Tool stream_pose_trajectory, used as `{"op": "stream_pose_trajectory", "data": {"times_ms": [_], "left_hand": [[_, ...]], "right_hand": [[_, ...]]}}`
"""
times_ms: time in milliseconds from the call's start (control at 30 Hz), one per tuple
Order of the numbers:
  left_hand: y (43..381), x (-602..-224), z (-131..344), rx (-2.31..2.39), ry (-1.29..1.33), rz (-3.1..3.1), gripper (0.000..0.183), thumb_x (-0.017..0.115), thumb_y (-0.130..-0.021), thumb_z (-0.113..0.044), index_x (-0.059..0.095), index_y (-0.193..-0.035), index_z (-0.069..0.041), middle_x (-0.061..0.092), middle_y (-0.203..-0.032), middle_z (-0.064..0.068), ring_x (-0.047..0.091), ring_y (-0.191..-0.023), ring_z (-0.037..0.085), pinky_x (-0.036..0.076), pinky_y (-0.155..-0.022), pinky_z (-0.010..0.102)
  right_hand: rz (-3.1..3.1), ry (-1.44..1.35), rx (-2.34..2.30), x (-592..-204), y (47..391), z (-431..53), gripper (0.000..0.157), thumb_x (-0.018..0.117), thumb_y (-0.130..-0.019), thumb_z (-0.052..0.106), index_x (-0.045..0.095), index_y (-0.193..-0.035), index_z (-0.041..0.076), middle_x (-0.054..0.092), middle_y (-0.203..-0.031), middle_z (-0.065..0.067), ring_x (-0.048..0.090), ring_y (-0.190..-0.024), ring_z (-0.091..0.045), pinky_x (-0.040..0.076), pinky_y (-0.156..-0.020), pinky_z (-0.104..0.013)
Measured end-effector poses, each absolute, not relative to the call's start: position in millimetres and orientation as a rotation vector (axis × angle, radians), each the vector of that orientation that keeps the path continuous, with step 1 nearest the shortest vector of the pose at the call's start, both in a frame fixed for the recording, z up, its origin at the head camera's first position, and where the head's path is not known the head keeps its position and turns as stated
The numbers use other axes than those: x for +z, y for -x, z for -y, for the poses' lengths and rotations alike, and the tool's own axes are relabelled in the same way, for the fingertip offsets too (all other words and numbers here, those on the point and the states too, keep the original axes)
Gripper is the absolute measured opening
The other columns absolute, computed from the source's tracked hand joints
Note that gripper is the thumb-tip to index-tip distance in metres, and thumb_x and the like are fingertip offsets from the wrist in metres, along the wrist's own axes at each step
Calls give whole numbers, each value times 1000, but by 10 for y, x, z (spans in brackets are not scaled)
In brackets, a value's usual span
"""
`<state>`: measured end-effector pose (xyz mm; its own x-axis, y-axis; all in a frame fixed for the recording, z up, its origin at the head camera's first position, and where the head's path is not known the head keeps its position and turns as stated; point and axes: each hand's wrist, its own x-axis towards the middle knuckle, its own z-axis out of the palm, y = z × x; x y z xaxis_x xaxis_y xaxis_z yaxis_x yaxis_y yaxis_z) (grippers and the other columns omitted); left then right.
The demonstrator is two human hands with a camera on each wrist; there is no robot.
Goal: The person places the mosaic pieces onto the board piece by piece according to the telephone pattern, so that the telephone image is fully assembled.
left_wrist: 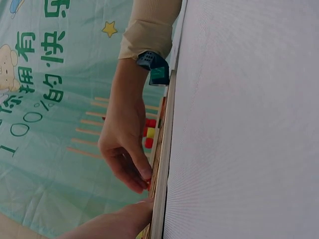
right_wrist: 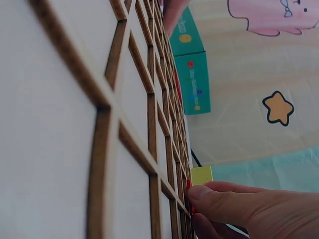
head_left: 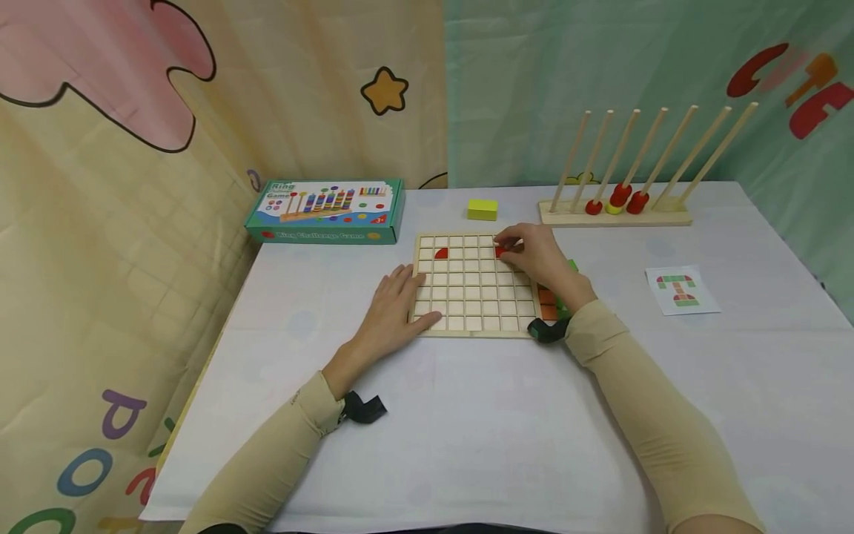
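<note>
A wooden grid board (head_left: pixel 472 334) lies on the white table. My left hand (head_left: pixel 390 311) rests along its left edge, fingers extended and thumb over the front left corner. My right hand (head_left: pixel 539 256) pinches a red tile (right_wrist: pixel 189 187) between thumb and fingers at a cell near the board's back right corner. The fingers cover part of that tile, so its full shape is hidden. A red quarter-round tile (head_left: pixel 442 254) sits in a cell toward the back left. Orange tiles (head_left: pixel 548 305) and green tiles (head_left: pixel 573 265) lie against the board's right side, partly under my right wrist.
Behind the board is a yellow-green block (head_left: pixel 482 210). A boxed ring game (head_left: pixel 327 211) stands at the back left. At the back right is a peg rack (head_left: pixel 567 218) with red and yellow beads. A pattern card (head_left: pixel 667 302) lies to the right.
</note>
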<state>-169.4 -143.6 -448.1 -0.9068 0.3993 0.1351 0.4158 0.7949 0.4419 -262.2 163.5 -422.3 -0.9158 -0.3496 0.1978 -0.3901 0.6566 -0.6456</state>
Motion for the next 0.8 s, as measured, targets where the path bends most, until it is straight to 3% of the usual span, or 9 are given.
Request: {"op": "stream_pose_trajectory", "data": {"times_ms": [433,633,800], "left_hand": [[1693,-4483,1454,-770,695,2925,78,70,-98,-49,45,-156,-3,31,-169,24,21,-161,39,12,-133,56],[1695,-4481,1455,-775,715,2903,76,70,-98,-47,47,-155,-2,33,-167,26,23,-161,40,15,-132,57],[1691,-4466,1451,-776,716,2904,76,70,-98,-47,47,-154,-1,33,-167,27,23,-160,41,15,-131,59]], "right_hand": [[2810,-542,1171,-4102,2677,-1903,26,71,-97,-2,74,-123,-2,73,-120,-22,70,-108,-36,61,-95,-52],[2886,-469,1074,-4042,2704,-2159,25,72,-97,1,74,-121,-4,73,-118,-26,69,-108,-41,57,-95,-58],[2993,-443,1026,-4044,2723,-2248,30,76,-95,7,74,-123,-4,72,-117,-26,67,-109,-41,55,-95,-56]]}}
